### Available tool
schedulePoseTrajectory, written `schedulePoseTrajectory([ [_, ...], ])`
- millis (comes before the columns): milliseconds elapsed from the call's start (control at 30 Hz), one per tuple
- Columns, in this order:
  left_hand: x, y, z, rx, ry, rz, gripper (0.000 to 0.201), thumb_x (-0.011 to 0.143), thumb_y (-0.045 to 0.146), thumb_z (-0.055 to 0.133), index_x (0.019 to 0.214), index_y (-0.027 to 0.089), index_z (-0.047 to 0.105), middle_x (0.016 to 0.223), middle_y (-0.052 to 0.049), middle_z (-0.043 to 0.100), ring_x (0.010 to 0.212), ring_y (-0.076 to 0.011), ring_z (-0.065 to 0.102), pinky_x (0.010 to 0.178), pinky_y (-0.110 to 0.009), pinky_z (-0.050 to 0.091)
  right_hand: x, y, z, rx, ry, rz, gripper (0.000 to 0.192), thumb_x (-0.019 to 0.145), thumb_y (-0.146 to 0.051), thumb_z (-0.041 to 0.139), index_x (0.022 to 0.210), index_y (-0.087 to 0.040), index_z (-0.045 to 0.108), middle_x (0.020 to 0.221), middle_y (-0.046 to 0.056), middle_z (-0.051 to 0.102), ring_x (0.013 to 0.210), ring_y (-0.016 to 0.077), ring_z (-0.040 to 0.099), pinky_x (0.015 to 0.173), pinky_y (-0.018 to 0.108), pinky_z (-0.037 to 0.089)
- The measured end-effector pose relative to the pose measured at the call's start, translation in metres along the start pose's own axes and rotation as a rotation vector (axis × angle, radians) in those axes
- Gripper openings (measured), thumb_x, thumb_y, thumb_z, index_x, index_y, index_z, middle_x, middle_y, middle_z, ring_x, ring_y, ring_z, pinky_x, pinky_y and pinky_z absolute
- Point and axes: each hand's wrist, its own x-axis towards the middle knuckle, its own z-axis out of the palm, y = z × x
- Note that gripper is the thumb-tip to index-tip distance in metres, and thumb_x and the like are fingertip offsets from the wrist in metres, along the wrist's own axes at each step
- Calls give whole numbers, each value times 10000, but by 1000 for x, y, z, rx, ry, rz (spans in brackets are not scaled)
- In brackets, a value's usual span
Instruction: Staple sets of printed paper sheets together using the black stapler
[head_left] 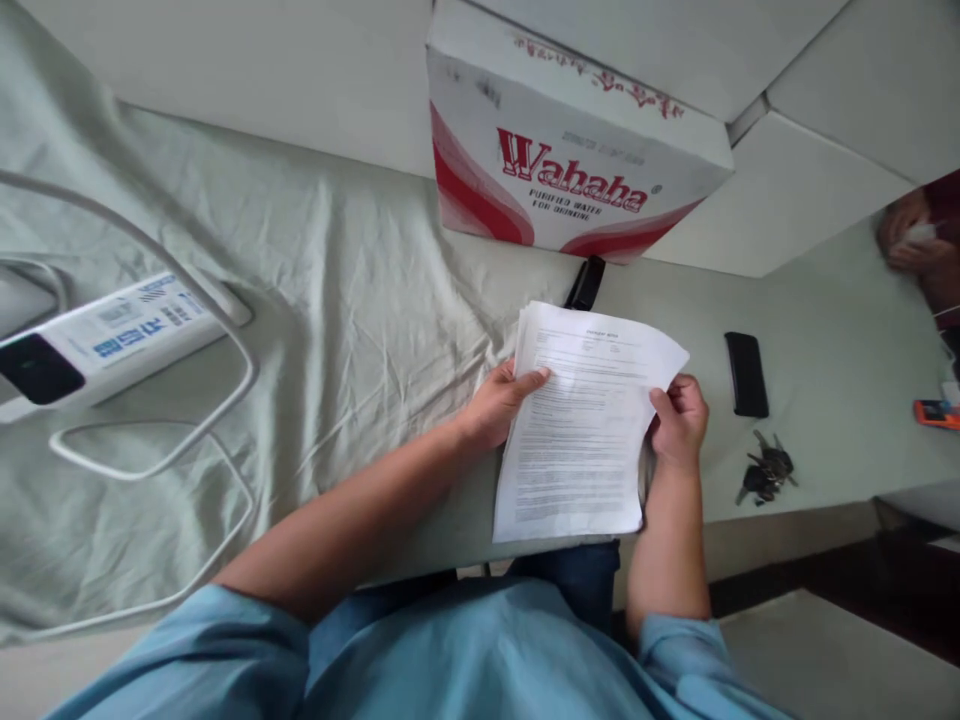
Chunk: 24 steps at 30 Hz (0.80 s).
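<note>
I hold a stack of printed white papers (581,430) over the near edge of a table covered in pale green cloth (360,280). My left hand (499,400) grips the stack's left edge, thumb on top of the front sheet. My right hand (679,420) grips the right edge, fingers curled around the sheets. The stack is tilted slightly, its top toward a white and red cardboard box (562,150) marked "Wahaha".
A black phone (746,373) and a bunch of keys (765,470) lie right of the papers. A small black object (585,283) sits by the box. A white power strip (105,335) with looping white cables (187,440) is at left. Another person's hands (911,240) show at far right.
</note>
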Motion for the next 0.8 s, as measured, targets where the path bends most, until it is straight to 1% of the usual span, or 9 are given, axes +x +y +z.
schedulePoseTrajectory([
  [33, 1, 1, -2, -18, -4, -14, 339, 766, 387, 913, 967, 150, 777, 908, -109, 826, 912, -324, 795, 834, -416, 622, 2, 1, -2, -54, -11, 4, 466, 664, -549, 945, 900, -243, 686, 765, -45, 664, 692, 144, 595, 681, 275, 487],
  [100, 2, 3, -5, -75, -35, -56, 366, 816, 445, 860, 1014, 147, 783, 935, -124, 830, 990, -354, 791, 896, -447, 625, 6, 0, -5, -104, -32, 22, 389, 736, -517, 911, 838, -236, 661, 700, -59, 618, 631, 126, 537, 619, 258, 437],
  [200, 5, 6, -10, -152, -103, -133, 444, 891, 516, 753, 1126, 140, 776, 979, -134, 833, 1092, -382, 774, 980, -487, 615, 8, -3, -9, -91, -20, 30, 372, 786, -507, 881, 789, -226, 636, 644, -72, 553, 570, 103, 459, 562, 247, 362],
  [267, 6, 6, -12, -173, -122, -159, 447, 917, 490, 718, 1184, 134, 761, 1004, -135, 834, 1109, -379, 771, 988, -485, 616, 7, -6, -10, -69, -6, 30, 375, 799, -503, 875, 773, -223, 627, 635, -74, 538, 562, 98, 453, 566, 248, 365],
  [367, 7, 5, -14, -189, -121, -159, 448, 933, 450, 710, 1249, 133, 734, 1039, -137, 832, 1111, -373, 771, 984, -472, 618, 7, -10, -8, -44, 3, 36, 369, 788, -529, 874, 799, -225, 665, 697, -51, 628, 616, 116, 539, 611, 262, 438],
  [467, 6, 5, -11, -202, -122, -136, 503, 926, 488, 734, 1308, 162, 705, 1073, -130, 828, 1128, -372, 765, 993, -469, 611, 9, -15, -5, -6, 59, 61, 347, 762, -523, 883, 848, -227, 723, 817, -22, 735, 698, 134, 624, 676, 275, 505],
  [600, 4, 7, -6, -204, -135, -104, 567, 902, 519, 761, 1363, 200, 675, 1115, -120, 818, 1159, -378, 751, 1002, -482, 601, 10, -23, -5, 72, 118, 134, 356, 706, -472, 909, 921, -217, 785, 898, 5, 789, 774, 171, 701, 757, 319, 569],
  [733, 3, 9, -4, -205, -161, -117, 557, 897, 505, 765, 1357, 201, 678, 1141, -121, 815, 1174, -380, 744, 1008, -480, 594, 8, -27, -8, 105, 70, 197, 364, 714, -452, 899, 973, -216, 798, 929, 38, 806, 862, 236, 759, 827, 389, 611],
  [800, 2, 9, -3, -201, -159, -114, 534, 892, 482, 773, 1334, 195, 686, 1136, -120, 817, 1164, -374, 749, 1003, -471, 595, 6, -27, -8, 97, 37, 206, 349, 738, -445, 883, 994, -224, 800, 941, 45, 810, 899, 252, 770, 851, 409, 621],
])
